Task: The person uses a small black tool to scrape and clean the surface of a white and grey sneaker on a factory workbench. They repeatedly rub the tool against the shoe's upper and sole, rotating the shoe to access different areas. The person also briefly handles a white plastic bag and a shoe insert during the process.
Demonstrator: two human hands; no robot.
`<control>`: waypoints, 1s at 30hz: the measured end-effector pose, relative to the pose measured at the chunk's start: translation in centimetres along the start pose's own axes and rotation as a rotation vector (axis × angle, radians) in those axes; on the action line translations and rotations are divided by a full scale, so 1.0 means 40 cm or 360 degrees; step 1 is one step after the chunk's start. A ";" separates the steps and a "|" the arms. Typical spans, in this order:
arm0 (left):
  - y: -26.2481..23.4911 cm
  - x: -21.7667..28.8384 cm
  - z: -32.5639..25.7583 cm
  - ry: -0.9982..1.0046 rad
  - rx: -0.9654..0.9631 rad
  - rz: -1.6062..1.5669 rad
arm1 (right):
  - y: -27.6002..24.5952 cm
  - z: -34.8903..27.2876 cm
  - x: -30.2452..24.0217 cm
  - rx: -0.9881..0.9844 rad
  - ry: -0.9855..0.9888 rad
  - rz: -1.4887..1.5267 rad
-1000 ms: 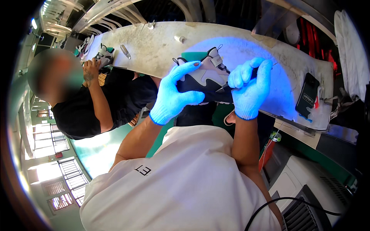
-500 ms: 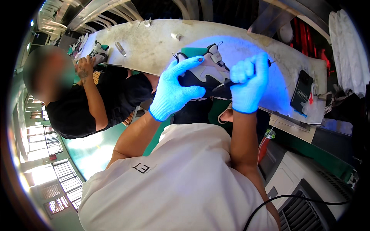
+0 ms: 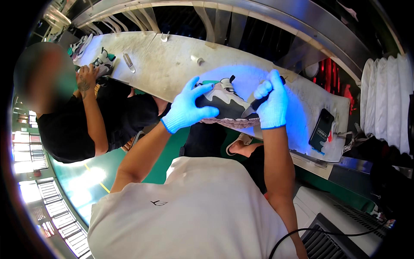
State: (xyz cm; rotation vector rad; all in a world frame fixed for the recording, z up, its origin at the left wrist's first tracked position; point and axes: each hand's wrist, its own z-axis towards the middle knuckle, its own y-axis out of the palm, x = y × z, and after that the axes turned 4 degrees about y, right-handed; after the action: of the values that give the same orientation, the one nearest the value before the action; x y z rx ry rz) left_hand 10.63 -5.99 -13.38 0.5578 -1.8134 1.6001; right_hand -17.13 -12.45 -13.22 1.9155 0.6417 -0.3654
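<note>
A grey, white and black sneaker (image 3: 226,103) with a teal lining is in front of me, its side and thick pinkish-grey sole (image 3: 235,122) toward me. My left hand (image 3: 183,108), in a knit glove lit blue, grips one end of the shoe with the thumb along its near side. My gloved right hand (image 3: 274,105) is wrapped round the dark handle of a knife-like tool (image 3: 258,103). Its short pointed blade lies against the shoe's right end, near the line where upper meets sole. The exact contact of the tip is hard to make out.
Beyond the shoe runs a long pale worktable (image 3: 164,54), holding a small white cup-like piece (image 3: 197,59), a metal tool (image 3: 129,63) and a black phone (image 3: 321,129). To the left, a co-worker (image 3: 92,114) handles another shoe. A white ribbed hose (image 3: 386,101) hangs right.
The sneaker has tilted and turned, so its sole now shows. The tool's blade has come into sight at the shoe's right end. Both hands keep their hold, and the whole view has shifted.
</note>
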 end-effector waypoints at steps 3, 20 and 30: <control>-0.036 0.091 0.027 0.0538 -0.0158 0.0448 | 0.011 0.030 0.016 0.0191 0.0094 -0.0149; -0.013 0.140 0.064 0.0718 -0.0311 0.0272 | -0.206 0.300 0.018 0.0275 -0.0227 -0.0278; 0.113 0.253 0.109 0.0934 -0.0496 0.0818 | -0.272 -0.064 -0.016 0.0152 -0.0493 -0.0713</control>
State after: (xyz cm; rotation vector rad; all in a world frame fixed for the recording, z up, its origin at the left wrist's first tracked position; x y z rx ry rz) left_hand -0.39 -8.49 -9.60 -0.5152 -1.7537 1.5214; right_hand -24.09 -6.82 -19.95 1.7414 0.8524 -0.9709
